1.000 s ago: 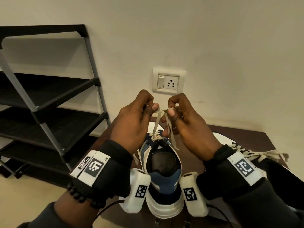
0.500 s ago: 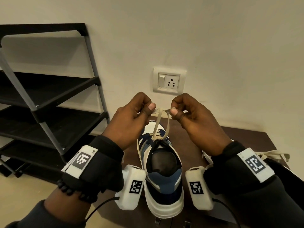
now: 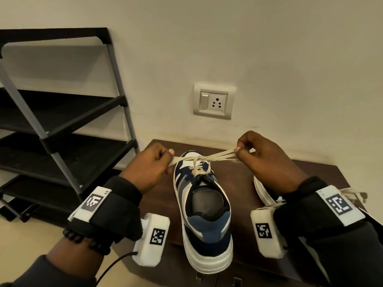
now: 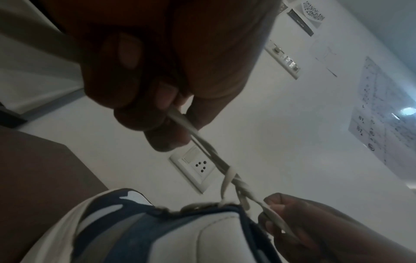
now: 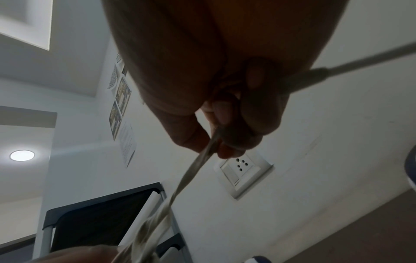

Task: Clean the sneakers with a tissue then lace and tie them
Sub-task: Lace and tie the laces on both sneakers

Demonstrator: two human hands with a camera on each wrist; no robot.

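Against the far wall we had the cream plaster [image 3: 269, 59] filling most of the view, and at far left the black shoe rack [image 3: 62, 125] with its grey posts. Nearer, we saw the dark brown table [image 3: 238, 183] pushed up to that wall. On it, right in the middle, stood our navy, blue and white sneaker [image 3: 204, 214], upright, heel toward us and toe toward the wall. Off to the right a second sneaker [image 3: 263, 193] lay on the same table, mostly hidden behind our right wrist, its cream lace ends trailing out further right.

Our left hand [image 3: 149, 168] sat just left of the toe, thumb and curled fingers pinching one end of the cream shoelace [image 3: 219, 156]. Our right hand [image 3: 267, 160] was out to the right and a touch farther, thumb and forefinger pinching the other side, with the remaining fingers curled in. Between them the lace ran taut across the top of the shoe, crossing in a knot [image 3: 195, 160] just above the laced eyelets.

On the wall above sat a white switch and socket plate [image 3: 213, 102].
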